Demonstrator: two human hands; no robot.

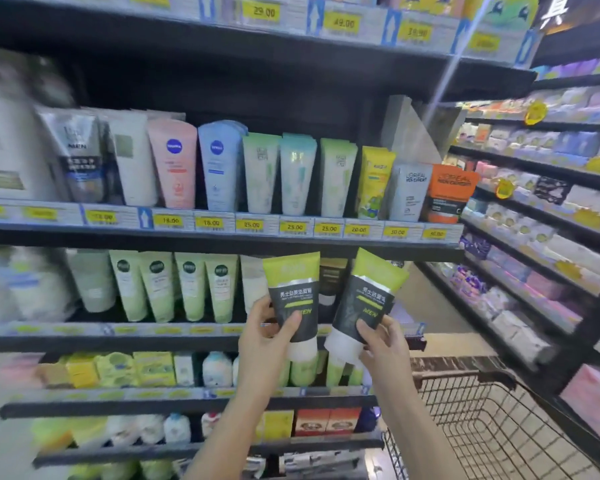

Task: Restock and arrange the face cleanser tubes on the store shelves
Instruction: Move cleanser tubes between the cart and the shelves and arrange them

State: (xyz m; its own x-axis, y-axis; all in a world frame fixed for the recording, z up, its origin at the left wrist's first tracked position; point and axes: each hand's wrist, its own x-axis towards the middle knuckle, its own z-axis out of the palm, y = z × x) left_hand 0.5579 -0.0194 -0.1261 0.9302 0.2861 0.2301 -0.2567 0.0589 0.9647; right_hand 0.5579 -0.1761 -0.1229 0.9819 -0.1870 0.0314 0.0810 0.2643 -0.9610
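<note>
Head view: each hand (269, 336) (381, 344) grips 1 flat-crimped tube (296, 296) (362, 303)

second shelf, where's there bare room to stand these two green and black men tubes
The gap right of the dark gold-topped tube, out to the shelf's right end, looks free, though the right hand and its tube hide part of it. Behind the left hand's tube is unclear. Left of there, the pale green tubes stand packed.

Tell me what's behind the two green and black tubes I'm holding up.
Behind the left green-and-black tube, a pale tube shows; between both tubes, a dark gold-topped tube. The right green-and-black tube covers whatever stands behind it.
</note>
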